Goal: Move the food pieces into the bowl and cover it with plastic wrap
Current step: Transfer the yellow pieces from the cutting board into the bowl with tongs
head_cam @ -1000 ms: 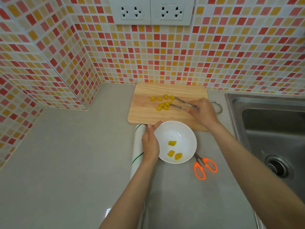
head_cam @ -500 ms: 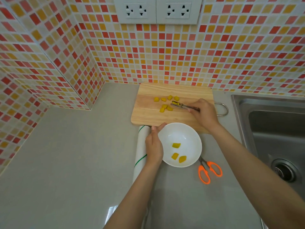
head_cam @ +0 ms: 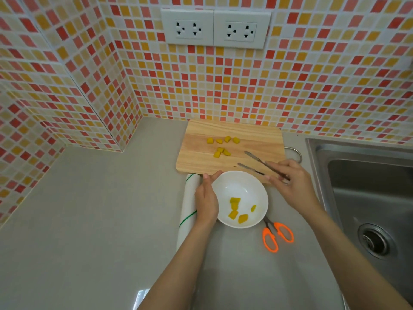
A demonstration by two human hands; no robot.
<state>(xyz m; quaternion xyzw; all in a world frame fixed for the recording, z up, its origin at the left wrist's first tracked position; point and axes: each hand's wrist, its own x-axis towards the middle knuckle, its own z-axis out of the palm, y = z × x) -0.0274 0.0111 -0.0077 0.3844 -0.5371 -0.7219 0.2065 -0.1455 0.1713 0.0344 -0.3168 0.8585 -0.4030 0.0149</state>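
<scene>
A white bowl sits on the counter in front of a wooden cutting board. Several yellow food pieces lie in the bowl. Several more yellow pieces lie on the board. My left hand rests against the bowl's left rim with fingers stretched along it. My right hand grips metal tongs over the board's front right corner; the tong arms are spread and carry nothing. A white plastic wrap roll with a green line lies left of the bowl, partly under my left arm.
Orange-handled scissors lie on the counter right of the bowl. A steel sink fills the right side. Tiled walls with two sockets stand behind the board. Grey counter stretches to the left.
The tongs carried a yellow piece from the board back toward the bowl and let it go; the bowl holds more pieces. The tong arms have spread. My left hand stayed at the bowl.
</scene>
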